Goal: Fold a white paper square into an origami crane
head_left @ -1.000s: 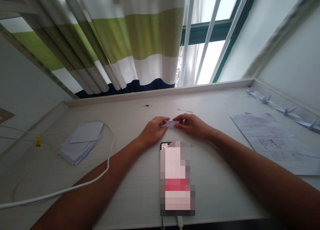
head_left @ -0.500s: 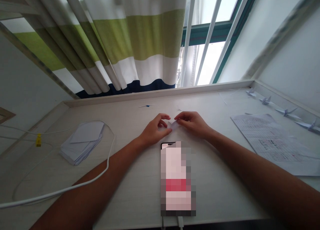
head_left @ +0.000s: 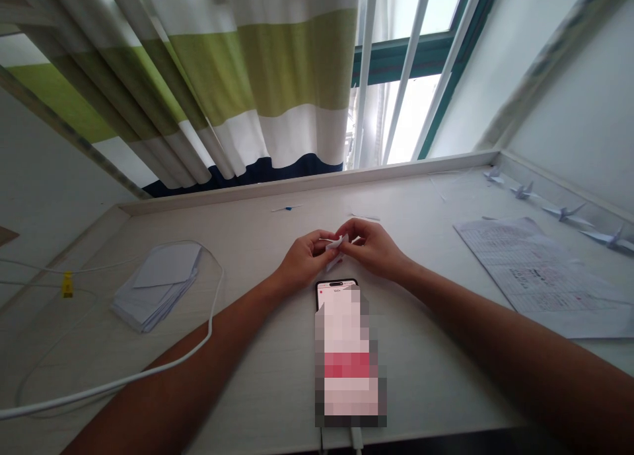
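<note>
My left hand [head_left: 302, 260] and my right hand [head_left: 374, 247] meet at the middle of the pale desk [head_left: 257, 369], just beyond a phone [head_left: 347, 352] lying face up. Both pinch a small folded piece of white paper [head_left: 337, 244], lifted a little off the desk, its lower tip hanging between the hands. The fingers of both hands are curled around the paper's edges.
A stack of white paper squares [head_left: 156, 286] lies at the left, ringed by a white cable [head_left: 148, 372]. A printed sheet [head_left: 539, 277] lies at the right. Several folded paper cranes [head_left: 564, 212] line the right wall ledge. A striped curtain [head_left: 238, 78] and a window are behind.
The folded paper was flat on the desk under both hands; now it is lifted and turned up on edge between the fingertips. Both hands have drawn slightly closer together.
</note>
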A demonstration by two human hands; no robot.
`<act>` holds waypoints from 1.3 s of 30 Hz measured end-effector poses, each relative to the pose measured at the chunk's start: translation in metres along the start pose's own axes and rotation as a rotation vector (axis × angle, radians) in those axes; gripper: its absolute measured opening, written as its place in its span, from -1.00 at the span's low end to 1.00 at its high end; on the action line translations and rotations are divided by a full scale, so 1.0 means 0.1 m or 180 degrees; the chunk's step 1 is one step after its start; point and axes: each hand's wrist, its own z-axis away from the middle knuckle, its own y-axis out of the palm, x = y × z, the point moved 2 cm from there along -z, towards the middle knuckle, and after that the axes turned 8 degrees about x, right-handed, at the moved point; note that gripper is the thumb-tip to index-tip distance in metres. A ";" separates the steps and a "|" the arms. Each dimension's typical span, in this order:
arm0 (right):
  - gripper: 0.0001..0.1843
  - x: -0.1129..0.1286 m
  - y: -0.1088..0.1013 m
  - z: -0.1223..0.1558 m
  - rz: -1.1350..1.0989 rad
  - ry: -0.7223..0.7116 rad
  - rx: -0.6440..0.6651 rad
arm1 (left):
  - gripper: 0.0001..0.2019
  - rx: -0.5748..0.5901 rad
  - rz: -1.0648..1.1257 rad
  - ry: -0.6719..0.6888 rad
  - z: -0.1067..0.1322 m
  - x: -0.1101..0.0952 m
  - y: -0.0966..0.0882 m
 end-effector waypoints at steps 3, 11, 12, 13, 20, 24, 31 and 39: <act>-0.90 0.01 0.01 0.00 0.0126 0.0126 -0.0251 | -0.51 -0.0032 0.0040 -0.0043 -0.01 0.00 0.00; -0.84 0.11 0.00 0.02 0.0062 -0.0056 -0.0205 | -0.49 -0.0216 0.0137 -0.0080 -0.02 -0.02 -0.07; -0.86 0.12 -0.01 0.03 0.0156 -0.0040 -0.0273 | -0.49 -0.0217 0.0134 -0.0090 -0.02 -0.01 -0.06; -0.88 0.12 -0.01 0.03 0.0222 -0.0011 -0.0313 | -0.49 -0.0215 0.0133 -0.0099 -0.02 0.00 -0.06; -0.87 0.13 0.01 0.04 0.0300 -0.0113 -0.0417 | -0.50 -0.0093 0.0169 -0.0117 -0.01 0.02 -0.02; -0.83 0.13 0.00 0.04 0.0170 -0.0114 -0.0425 | -0.52 0.0000 0.0202 -0.0111 -0.01 -0.01 -0.02; -0.87 0.10 -0.02 0.05 -0.0067 -0.0116 -0.0399 | -0.52 0.0026 0.0186 -0.0145 -0.01 -0.03 -0.03; -0.78 0.16 -0.02 0.04 0.0012 -0.0003 -0.0289 | -0.50 -0.0200 0.0116 -0.0064 0.00 0.00 -0.01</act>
